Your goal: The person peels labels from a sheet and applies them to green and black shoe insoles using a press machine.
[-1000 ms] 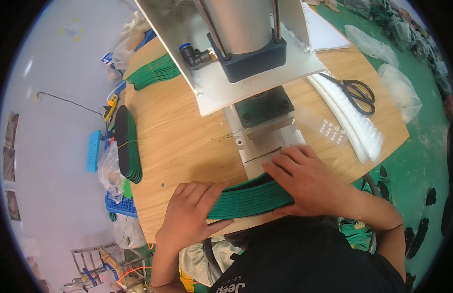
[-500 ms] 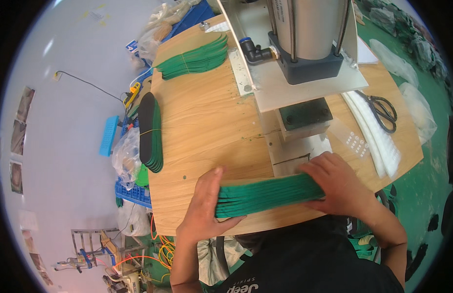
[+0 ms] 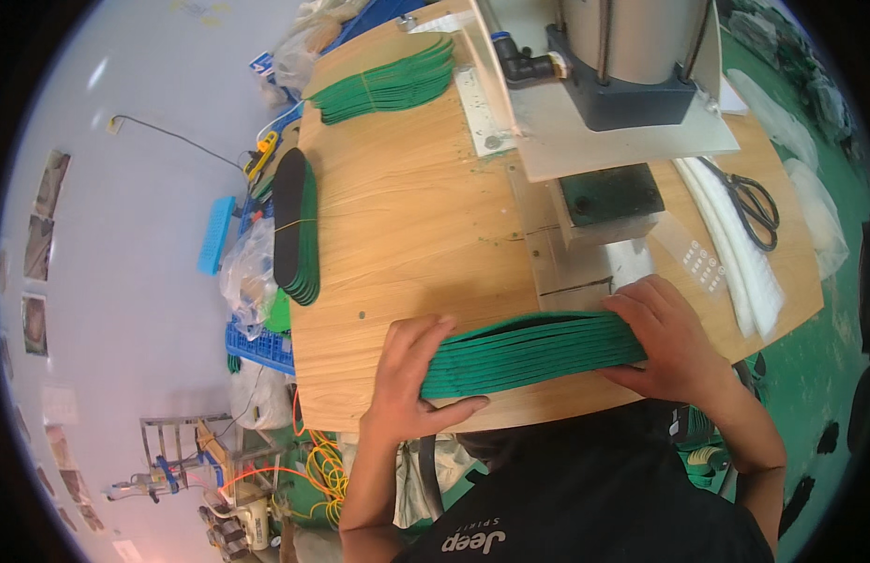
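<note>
The left hand [image 3: 402, 380] and right hand [image 3: 674, 345] stay clamped on the green stack's [image 3: 533, 358] ends, at the table's [image 3: 397, 244] near edge; its top layer now bows apart, so the pile seems loose.

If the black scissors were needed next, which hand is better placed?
Probably the right hand: it is nearer, holding the right end of the green stack, on the same side as the scissors. The left hand holds the opposite end. The right would have to let go first.
</note>
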`<state>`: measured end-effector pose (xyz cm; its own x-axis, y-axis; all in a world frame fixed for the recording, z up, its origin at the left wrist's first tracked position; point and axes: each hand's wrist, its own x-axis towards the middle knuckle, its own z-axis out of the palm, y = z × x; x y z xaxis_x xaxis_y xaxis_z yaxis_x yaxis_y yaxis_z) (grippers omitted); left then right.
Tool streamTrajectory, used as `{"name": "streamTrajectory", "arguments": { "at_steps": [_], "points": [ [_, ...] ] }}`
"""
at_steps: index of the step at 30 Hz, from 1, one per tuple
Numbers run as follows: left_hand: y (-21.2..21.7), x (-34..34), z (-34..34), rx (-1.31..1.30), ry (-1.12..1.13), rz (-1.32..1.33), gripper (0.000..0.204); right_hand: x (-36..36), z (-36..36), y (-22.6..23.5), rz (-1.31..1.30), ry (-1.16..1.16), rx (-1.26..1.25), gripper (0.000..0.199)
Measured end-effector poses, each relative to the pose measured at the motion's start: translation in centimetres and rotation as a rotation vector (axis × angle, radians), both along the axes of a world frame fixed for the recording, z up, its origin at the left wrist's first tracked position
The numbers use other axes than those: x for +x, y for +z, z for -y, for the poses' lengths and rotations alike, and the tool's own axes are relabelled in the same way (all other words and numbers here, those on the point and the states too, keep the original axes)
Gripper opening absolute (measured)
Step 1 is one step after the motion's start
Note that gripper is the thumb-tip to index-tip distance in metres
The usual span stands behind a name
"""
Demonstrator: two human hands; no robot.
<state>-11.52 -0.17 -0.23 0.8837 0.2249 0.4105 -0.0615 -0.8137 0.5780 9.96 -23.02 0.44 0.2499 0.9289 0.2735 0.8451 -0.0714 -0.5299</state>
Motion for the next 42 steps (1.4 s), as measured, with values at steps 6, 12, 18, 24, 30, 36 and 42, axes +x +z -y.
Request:
{"name": "streamTrajectory", "arguments": {
  "at_steps": [6, 12, 18, 24, 30, 36, 42],
  "points": [
    [-0.6, 0.1, -0.5, 0.003, -0.017, -0.002, 0.073, 0.9, 0.9, -1.2, -0.062, 0.05, 0.047, 0.07],
    [-1.3, -0.4, -0.5, -0.038, -0.042, 0.044, 0.076, 1.3, 1.6, -2.0, -0.25, -0.014, 0.109, 0.075],
    [-1.2, -0.9, -0.8, -0.072, 0.0, 0.011, 0.075, 1.5, 1.7, -3.5, -0.17, 0.015, 0.113, 0.083],
    [-1.1, -0.8, -1.2, -0.108, 0.036, 0.022, 0.066, 2.0, 2.2, -2.2, -0.302, 0.047, -0.032, 0.079],
    [1.3, -0.9, 0.0, -0.415, 0.153, -0.079, 0.052, 1.3, 3.0, -1.8, -0.707, -0.121, 0.092, 0.064],
    [-2.4, 0.0, -1.7, -0.418, 0.292, -0.092, 0.046, 1.6, 2.1, -1.7, -0.313, -0.217, 0.012, 0.062],
    [-3.2, -1.8, -1.3, -0.742, 0.052, -0.065, 0.108, 2.3, 3.3, -1.2, -0.377, -0.054, -0.027, 0.09]
  ]
}}
